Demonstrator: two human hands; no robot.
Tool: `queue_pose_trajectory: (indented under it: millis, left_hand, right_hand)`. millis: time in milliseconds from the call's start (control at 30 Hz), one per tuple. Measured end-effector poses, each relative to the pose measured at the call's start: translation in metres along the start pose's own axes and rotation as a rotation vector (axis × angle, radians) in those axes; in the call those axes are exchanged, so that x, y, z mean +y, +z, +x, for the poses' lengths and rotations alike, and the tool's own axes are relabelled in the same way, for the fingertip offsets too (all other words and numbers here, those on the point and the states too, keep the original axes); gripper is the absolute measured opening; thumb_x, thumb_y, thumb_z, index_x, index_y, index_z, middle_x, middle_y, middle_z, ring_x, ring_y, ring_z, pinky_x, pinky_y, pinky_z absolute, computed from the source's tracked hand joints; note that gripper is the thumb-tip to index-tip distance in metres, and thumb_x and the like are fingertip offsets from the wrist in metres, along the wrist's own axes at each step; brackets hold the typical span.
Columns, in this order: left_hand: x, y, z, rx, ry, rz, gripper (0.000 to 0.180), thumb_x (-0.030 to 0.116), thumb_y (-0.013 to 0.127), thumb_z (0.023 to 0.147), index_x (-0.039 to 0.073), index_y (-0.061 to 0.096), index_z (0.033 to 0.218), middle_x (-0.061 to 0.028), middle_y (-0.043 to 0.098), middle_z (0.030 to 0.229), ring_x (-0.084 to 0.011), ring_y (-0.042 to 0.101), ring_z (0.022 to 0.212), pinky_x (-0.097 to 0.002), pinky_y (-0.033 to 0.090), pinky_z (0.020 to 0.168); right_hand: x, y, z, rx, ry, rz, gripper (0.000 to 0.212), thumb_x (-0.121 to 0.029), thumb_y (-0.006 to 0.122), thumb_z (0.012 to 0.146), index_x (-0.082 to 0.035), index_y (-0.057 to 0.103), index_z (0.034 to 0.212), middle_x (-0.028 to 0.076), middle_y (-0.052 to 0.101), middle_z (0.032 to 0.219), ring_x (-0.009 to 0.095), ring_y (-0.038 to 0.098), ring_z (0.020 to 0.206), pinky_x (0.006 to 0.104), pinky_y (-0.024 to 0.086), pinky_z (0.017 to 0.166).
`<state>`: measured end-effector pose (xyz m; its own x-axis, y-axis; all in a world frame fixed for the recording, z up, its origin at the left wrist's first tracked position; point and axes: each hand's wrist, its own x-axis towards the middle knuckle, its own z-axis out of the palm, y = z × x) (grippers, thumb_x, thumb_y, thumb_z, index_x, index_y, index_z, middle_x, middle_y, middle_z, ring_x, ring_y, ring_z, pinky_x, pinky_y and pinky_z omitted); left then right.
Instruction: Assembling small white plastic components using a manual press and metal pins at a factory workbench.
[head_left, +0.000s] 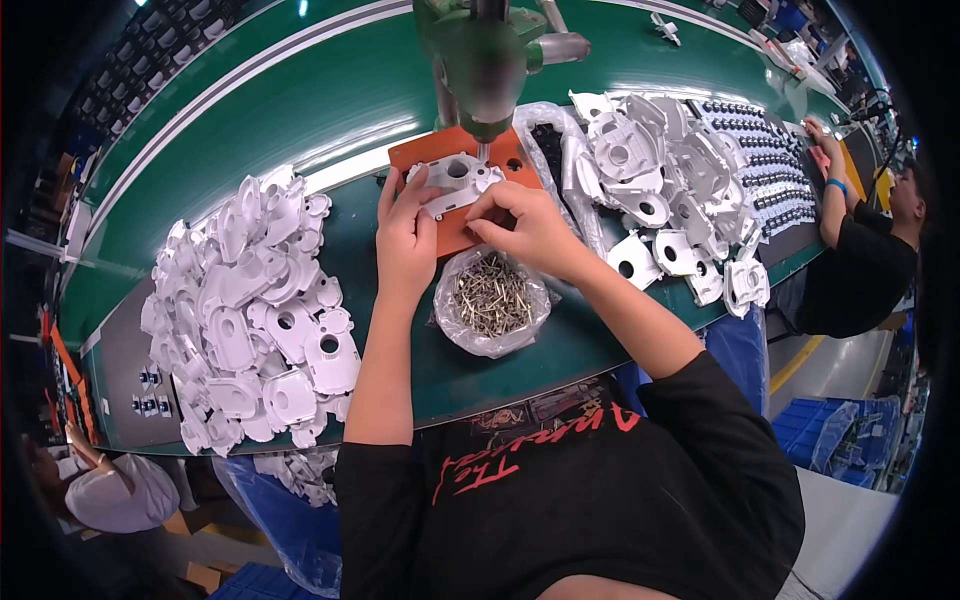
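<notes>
A white moulded plastic part (pixel 455 178) lies on an orange fixture plate (pixel 458 240) beneath the tool head of a green press (pixel 485 80). My left hand (pixel 408 225) rests at the part's left side, fingers stretched and apart, the fingertips at its edge. Over the lower right of the part and plate, my right hand (pixel 527 228) is closed in a pinch. Whatever sits between its fingertips is hidden or too small to name. Just below both hands stands a bowl lined with clear plastic (pixel 480 346), full of small metal pins (pixel 492 298).
White plastic parts are heaped at left (pixel 245 310) and right (pixel 665 165). A clear bag of dark pieces (pixel 548 150) lies beside the plate. Farther right are rows of small dark-and-white pieces (pixel 765 165) and a co-worker in black (pixel 860 260). Another person (pixel 125 492) is at lower left.
</notes>
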<state>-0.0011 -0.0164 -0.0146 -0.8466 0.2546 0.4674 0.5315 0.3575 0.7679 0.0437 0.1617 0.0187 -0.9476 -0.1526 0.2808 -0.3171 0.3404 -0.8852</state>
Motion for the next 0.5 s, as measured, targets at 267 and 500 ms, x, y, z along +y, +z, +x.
queue_pose_trajectory:
  millis: [267,500]
  left_hand:
    - [0.0007,-0.0007,0.0002,-0.007,-0.007,0.009,0.041,-0.003,0.042,0.086,0.001,0.054,0.125,-0.0095,0.065,0.112,-0.0318,0.029,0.137,-0.0395,0.039,0.103]
    - [0.0006,-0.0009,-0.0001,-0.004,-0.008,0.007,0.041,-0.003,0.043,0.086,0.002,0.054,0.125,-0.0086,0.065,0.113,-0.0315,0.030,0.137,-0.0392,0.038,0.103]
  right_hand:
    - [-0.0005,0.0003,-0.0002,0.002,-0.008,-0.006,0.009,-0.004,0.066,0.081,0.001,0.063,0.088,0.004,0.063,0.082,0.009,0.062,0.072,0.0226,0.049,0.064]
    - [0.0005,0.0002,0.0002,0.000,-0.016,-0.012,0.009,-0.004,0.066,0.081,0.001,0.063,0.088,0.004,0.062,0.081,0.009,0.062,0.072,0.0225,0.049,0.063]
